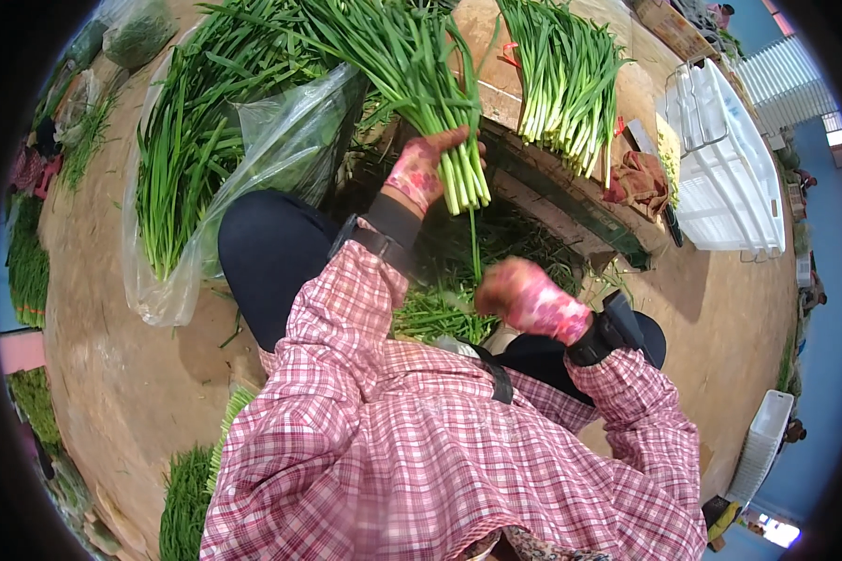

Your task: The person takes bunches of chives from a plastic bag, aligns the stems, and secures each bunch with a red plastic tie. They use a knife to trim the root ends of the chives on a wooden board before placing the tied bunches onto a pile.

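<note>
The person's left hand [425,165] is wrapped around a bunch of green stalks [423,86], pale ends down, near the edge of the low wooden surface [499,103]. The right hand [535,299], apart from it, is at the lower end of a hanging strand [475,245]; blur hides whether it grips. A steady, gentle hold and a straight pull would likely spare the other stalks.
</note>
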The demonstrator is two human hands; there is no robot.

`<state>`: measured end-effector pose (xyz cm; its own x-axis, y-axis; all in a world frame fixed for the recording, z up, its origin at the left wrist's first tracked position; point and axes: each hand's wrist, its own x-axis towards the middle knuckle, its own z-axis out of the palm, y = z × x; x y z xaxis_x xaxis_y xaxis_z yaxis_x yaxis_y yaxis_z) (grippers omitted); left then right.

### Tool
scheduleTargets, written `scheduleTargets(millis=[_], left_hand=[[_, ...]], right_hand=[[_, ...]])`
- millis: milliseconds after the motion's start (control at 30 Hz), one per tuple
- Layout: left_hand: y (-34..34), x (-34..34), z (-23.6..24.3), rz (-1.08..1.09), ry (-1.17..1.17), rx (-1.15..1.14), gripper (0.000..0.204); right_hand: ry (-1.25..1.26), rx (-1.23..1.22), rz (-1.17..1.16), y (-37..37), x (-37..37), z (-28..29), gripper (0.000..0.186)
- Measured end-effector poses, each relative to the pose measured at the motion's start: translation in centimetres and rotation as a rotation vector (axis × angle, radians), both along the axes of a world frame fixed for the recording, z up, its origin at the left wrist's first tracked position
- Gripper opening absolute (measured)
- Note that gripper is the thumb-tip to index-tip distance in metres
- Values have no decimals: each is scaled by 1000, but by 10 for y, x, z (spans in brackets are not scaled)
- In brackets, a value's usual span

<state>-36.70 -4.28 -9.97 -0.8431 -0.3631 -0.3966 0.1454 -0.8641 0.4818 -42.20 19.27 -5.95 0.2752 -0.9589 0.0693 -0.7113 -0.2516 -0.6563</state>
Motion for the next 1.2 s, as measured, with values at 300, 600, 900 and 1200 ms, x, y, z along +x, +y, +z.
scheduleTargets(millis=[300, 600, 900, 1200], left_hand=[[1, -4, -2, 106, -63, -172, 26], [-2, -9, 17, 183, -405, -626, 26], [-43, -1, 46, 230, -151, -496, 42], [58, 13, 53, -376, 405, 200, 58]], right_hand=[[-58, 179, -884, -70, -18, 47, 65], [-1034, 154, -815, -106, 12, -8, 29], [-2356, 494, -275, -71, -33, -8, 41], [-2341, 415, -17, -53, -8, -11, 51]])
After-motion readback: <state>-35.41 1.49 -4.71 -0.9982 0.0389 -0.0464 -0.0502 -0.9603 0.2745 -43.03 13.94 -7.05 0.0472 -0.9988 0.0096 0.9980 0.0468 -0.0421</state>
